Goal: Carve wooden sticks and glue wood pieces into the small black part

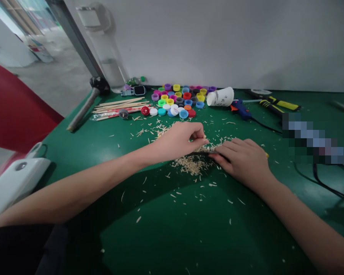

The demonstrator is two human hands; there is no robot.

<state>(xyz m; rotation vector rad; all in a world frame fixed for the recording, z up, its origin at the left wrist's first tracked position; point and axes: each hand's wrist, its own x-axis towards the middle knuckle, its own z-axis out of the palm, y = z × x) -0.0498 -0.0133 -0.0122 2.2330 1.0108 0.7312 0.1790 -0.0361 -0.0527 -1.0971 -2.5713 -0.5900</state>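
Note:
Over a pile of pale wood shavings, my left hand is closed in a pinch. A tiny pale bit shows at its fingertips, too small to name. My right hand lies low over the table, its fingers closed round a thin dark blade-like tool. The tool points left, under my left hand's fingertips. A bit of yellow shows past the right hand; most of the tool's grip is hidden.
Colourful bottle caps, wooden sticks and a smartwatch lie along the back of the green table. Further right are a tipped paper cup, a blue glue gun with a cord, and yellow-black pliers. A hammer lies left.

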